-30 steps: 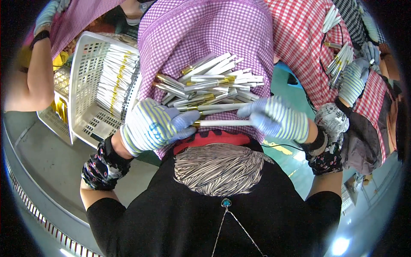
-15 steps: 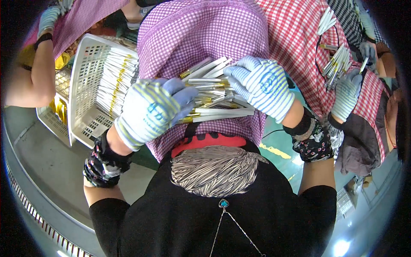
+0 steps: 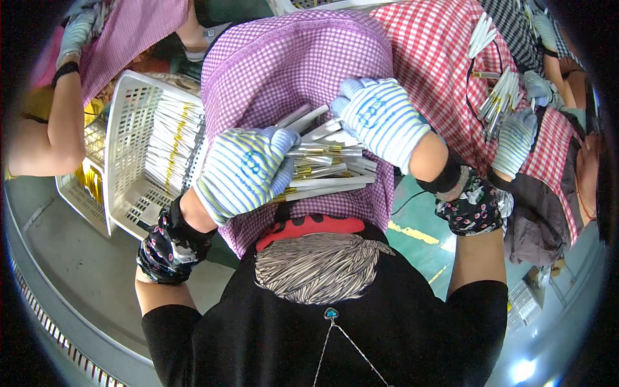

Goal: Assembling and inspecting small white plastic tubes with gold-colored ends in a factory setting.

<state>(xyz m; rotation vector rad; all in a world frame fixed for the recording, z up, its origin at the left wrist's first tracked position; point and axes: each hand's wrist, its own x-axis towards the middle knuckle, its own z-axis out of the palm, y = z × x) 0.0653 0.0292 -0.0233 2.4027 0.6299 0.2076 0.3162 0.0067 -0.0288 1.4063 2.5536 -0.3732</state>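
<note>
A loose pile of slim white sticks [image 3: 335, 186] with gold and silver metal parts, resembling brush handles, lies on the purple checked apron [image 3: 277, 71] over my lap. My left hand [image 3: 248, 169], in a blue-and-white striped glove, is at the pile's left ends with its fingers curled in. At the upper right of the pile, my right hand [image 3: 380, 119] wears a similar glove, fingers bent and pressed together. White sticks show just below its fingertips. What either hand grips is hidden beneath the gloves.
Left of my lap, a white plastic basket [image 3: 126, 155] holds many similar sticks in rows. A co-worker's arm [image 3: 61, 122] reaches in at far left. On the right, another person's gloved hand [image 3: 516, 145] is beside sticks [image 3: 500, 100] on a red checked apron [image 3: 432, 58].
My hands have come slightly closer together. The left has shifted right, its fingers more curled; the right has moved a little left and up. The pile stays on the apron.
</note>
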